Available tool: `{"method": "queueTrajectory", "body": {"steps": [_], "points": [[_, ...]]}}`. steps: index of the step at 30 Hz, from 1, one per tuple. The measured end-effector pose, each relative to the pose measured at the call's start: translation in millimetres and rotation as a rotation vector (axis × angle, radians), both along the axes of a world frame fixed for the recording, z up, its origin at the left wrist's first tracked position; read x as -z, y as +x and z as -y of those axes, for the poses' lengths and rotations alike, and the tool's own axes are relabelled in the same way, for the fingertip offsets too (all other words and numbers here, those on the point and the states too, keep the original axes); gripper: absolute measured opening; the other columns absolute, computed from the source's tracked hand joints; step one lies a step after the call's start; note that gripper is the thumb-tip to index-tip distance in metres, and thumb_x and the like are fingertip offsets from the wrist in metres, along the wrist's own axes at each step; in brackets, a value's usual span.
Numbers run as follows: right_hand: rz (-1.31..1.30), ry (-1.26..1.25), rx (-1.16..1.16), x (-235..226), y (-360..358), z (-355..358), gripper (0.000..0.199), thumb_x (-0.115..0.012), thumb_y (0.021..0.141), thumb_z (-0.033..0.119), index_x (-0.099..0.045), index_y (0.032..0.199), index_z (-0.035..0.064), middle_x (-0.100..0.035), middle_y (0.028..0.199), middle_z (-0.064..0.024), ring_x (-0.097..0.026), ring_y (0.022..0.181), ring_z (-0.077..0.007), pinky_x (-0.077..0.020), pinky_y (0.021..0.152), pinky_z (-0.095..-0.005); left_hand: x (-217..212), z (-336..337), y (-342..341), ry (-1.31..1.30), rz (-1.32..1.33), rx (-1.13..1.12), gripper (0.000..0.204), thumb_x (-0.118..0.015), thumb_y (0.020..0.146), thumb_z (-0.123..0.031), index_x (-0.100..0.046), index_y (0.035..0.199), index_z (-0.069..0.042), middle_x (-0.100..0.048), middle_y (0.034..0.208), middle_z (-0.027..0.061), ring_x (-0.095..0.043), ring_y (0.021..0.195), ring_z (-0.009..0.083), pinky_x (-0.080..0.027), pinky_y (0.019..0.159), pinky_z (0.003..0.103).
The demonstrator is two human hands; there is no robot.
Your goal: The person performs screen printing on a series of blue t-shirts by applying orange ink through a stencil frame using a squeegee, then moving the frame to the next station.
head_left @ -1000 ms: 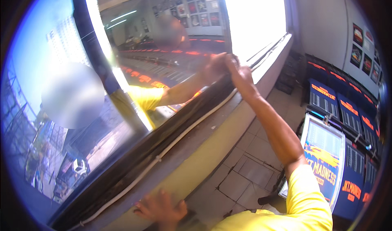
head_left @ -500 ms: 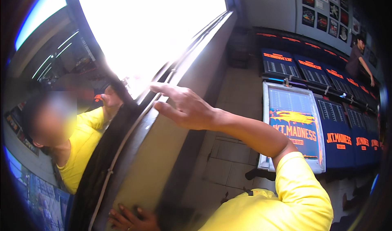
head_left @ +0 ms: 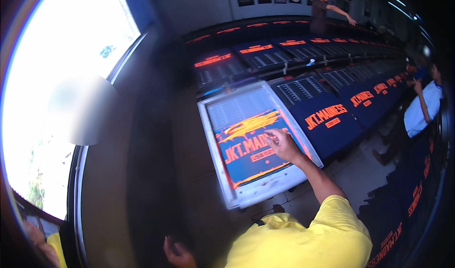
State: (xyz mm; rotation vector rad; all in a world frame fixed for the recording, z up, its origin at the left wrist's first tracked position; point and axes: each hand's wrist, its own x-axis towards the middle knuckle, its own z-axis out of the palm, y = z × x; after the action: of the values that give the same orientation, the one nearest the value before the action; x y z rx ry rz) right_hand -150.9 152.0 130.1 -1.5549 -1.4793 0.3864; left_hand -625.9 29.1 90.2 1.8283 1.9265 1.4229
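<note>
A silk-screen frame [head_left: 265, 199] with a pale metal-like rim lies tilted in the middle of the view, its mesh smeared with orange and yellow ink over a dark blue print. My right hand [head_left: 283, 146] shows in front of the frame's lower right half, fingers loosely bent and apart, with nothing visible in them. Whether it touches the mesh, I cannot tell. Low at the bottom edge, my left hand [head_left: 179, 254] hangs beside my body, fingers apart and nothing seen in it; part of it is cut off.
Rows of dark printed T-shirt panels [head_left: 327, 121] on long tables run away to the right. At the left is a bright window [head_left: 61, 78] with a wall and sill beside it. One person [head_left: 322, 12] stands at the far tables; another person in light blue [head_left: 422, 107] is at right.
My right hand has left the window sill and swung right to the screen frame. My left hand has come away from the wall. My view has turned rightward.
</note>
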Motion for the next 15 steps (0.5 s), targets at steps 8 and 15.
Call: {"method": "queueTrajectory", "body": {"steps": [8, 15], "points": [[0.240, -0.133, 0.460, 96.1, 170.5, 95.1, 0.031, -0.062, 0.090, 0.020, -0.062, 0.111, -0.0029, -0.065, 0.107, -0.0225, -0.063, 0.100, -0.0397, -0.0515, 0.086, -0.0441, 104.0, -98.9, 97.6, -0.595, 0.484, 0.308, 0.040, -0.054, 0.100, -0.021, -0.052, 0.132, 0.002, -0.061, 0.121, 0.0143, -0.063, 0.101, 0.0233, -0.049, 0.090, 0.035], [0.167, -0.239, 0.383, 144.2, 203.1, 119.2, 0.028, -0.057, 0.092, 0.015, -0.061, 0.112, -0.0036, -0.066, 0.107, -0.0244, -0.064, 0.098, -0.0419, -0.0507, 0.086, -0.0461, 106.8, -127.5, 158.2, -0.812, 0.387, 0.192, 0.044, -0.052, 0.101, -0.031, -0.060, 0.124, 0.005, -0.067, 0.103, 0.0099, -0.061, 0.091, 0.0161, -0.048, 0.078, 0.029]]}}
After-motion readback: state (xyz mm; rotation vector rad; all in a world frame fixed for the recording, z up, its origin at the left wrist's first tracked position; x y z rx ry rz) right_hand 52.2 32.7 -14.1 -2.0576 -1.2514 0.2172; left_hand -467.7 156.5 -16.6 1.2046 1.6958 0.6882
